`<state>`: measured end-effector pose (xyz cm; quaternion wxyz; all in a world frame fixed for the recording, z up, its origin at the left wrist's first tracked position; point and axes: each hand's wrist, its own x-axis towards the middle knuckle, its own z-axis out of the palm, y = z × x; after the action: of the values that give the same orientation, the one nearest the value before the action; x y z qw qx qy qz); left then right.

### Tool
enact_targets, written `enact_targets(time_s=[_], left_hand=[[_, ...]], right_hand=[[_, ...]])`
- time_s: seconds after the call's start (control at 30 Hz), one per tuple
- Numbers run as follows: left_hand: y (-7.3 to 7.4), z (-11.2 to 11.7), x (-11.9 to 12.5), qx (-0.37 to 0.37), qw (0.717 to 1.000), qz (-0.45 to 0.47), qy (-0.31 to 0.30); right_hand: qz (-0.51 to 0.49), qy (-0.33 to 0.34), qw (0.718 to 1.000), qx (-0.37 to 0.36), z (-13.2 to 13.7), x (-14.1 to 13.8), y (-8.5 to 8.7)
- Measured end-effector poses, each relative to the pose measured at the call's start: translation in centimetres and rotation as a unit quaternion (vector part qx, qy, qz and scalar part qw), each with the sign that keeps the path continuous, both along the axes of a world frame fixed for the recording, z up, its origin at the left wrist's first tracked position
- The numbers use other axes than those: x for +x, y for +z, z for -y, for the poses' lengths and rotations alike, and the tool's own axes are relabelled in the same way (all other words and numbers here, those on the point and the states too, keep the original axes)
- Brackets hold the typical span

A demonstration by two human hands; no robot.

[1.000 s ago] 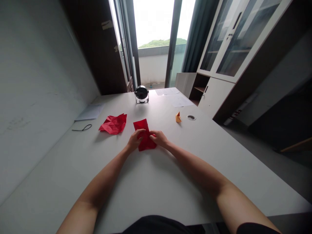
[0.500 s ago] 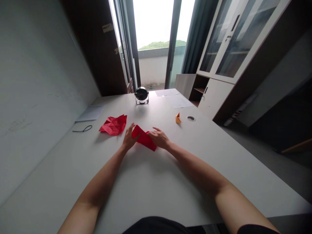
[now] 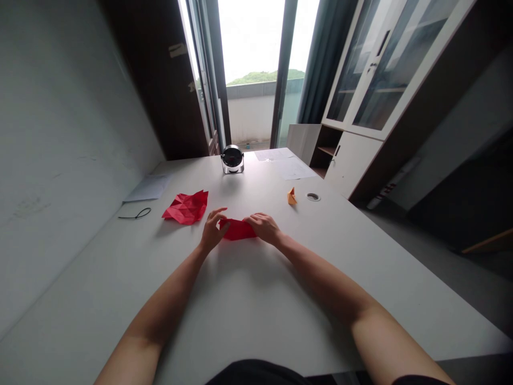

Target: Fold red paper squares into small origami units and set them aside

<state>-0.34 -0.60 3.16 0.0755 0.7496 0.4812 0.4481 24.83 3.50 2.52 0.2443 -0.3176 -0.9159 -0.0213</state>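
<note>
Red folded paper point(image 3: 237, 229) is light, thin and easily creased, best held at its ends. My left hand point(image 3: 211, 233), fingers spread, steadies one end. My right hand point(image 3: 263, 227) covers the other; pinching or pressing, I cannot tell.

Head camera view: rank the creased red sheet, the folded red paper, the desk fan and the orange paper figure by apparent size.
Largest: creased red sheet.
Next, about alike: folded red paper, partly covered, and desk fan, farther off.
Smallest: orange paper figure.
</note>
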Motion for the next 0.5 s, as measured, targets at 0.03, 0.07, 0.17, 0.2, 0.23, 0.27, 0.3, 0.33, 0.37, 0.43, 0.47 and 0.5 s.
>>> enact_targets(time_s=[0.03,0.07,0.17,0.2,0.23,0.27,0.3,0.33,0.37,0.43,0.47,0.5], left_hand=[[-0.1,0.0,0.0,-0.003,1.000,0.011,0.002],[-0.2,-0.1,-0.1,-0.006,1.000,0.023,0.003],[-0.8,-0.3,-0.2,-0.030,0.997,0.065,0.013],[-1.0,-0.4,-0.3,-0.043,0.995,0.083,0.016],[-1.2,-0.4,-0.2,-0.056,0.993,0.103,0.019],[-1.4,-0.5,-0.2,-0.065,0.990,0.121,0.021],[-1.6,-0.5,-0.2,-0.070,0.988,0.139,0.023],[-1.7,-0.6,-0.1,-0.072,0.985,0.157,0.023],[-1.8,-0.6,-0.1,-0.071,0.982,0.174,0.024],[-1.8,-0.7,-0.1,-0.070,0.976,0.206,0.026],[-1.8,-0.7,-0.2,-0.073,0.973,0.219,0.027],[-1.8,-0.7,-0.2,-0.076,0.970,0.228,0.028]], right_hand=[[-0.003,-0.013,1.000,-0.001,0.0,0.0,-0.1],[-0.009,-0.027,1.000,-0.003,-0.1,0.1,-0.2],[-0.044,-0.057,0.997,-0.023,-0.1,0.1,-0.5],[-0.062,-0.061,0.996,-0.032,-0.1,0.0,-0.6],[-0.081,-0.065,0.994,-0.042,-0.1,0.0,-0.7],[-0.100,-0.068,0.991,-0.053,-0.2,-0.1,-0.8],[-0.120,-0.071,0.988,-0.065,-0.2,-0.2,-0.9],[-0.140,-0.076,0.984,-0.078,-0.3,-0.3,-0.9],[-0.161,-0.082,0.979,-0.094,-0.4,-0.4,-1.0],[-0.199,-0.089,0.967,-0.132,-0.8,-0.4,-1.3],[-0.215,-0.091,0.960,-0.152,-1.1,-0.4,-1.5],[-0.228,-0.092,0.954,-0.173,-1.3,-0.4,-1.7]])
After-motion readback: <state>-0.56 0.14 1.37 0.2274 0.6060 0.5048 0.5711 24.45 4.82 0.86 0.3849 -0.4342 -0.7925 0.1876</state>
